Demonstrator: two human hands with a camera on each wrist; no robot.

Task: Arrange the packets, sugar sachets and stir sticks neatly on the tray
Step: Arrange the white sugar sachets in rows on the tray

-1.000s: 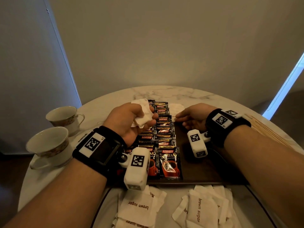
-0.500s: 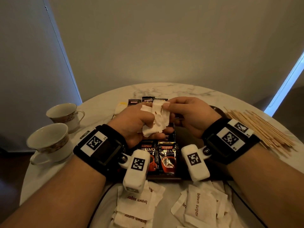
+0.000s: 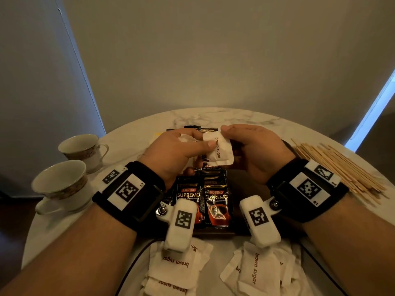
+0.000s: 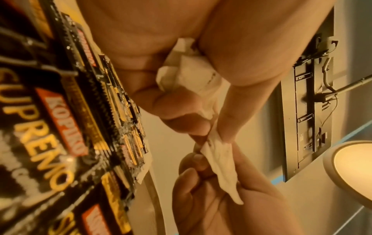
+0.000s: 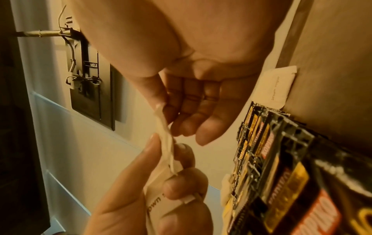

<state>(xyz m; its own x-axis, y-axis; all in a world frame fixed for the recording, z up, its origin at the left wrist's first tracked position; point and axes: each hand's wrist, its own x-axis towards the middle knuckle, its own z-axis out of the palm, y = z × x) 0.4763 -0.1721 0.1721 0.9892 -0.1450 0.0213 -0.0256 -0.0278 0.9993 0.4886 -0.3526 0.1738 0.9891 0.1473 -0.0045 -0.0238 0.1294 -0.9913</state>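
Note:
Both hands hover above the dark wooden tray (image 3: pixel 245 184). My left hand (image 3: pixel 205 142) grips a crumpled bunch of white "brown sugar" sachets, its thumb pressing on the front sachet (image 3: pixel 220 152). My right hand (image 3: pixel 224 131) pinches that sachet's top edge between thumb and forefinger. The right wrist view shows this pinch (image 5: pixel 163 114) and the sachet (image 5: pixel 167 143) edge-on. In the left wrist view the bunch (image 4: pixel 187 76) is bundled in the palm. Black Kopiko coffee packets (image 3: pixel 215 201) lie in overlapping rows on the tray's left half. One sachet (image 5: pixel 277 85) lies at the tray's far end.
Wooden stir sticks (image 3: pixel 342 167) lie in a heap on the marble table to the right of the tray. Loose sachets sit in two piles (image 3: pixel 177 265) (image 3: pixel 256 272) by the near edge. Two teacups (image 3: pixel 83 148) (image 3: pixel 62 186) stand at the left.
My right hand left the far end of the tray and came up to the left hand. It now pinches a sachet from the bunch, pulled up with its label facing me.

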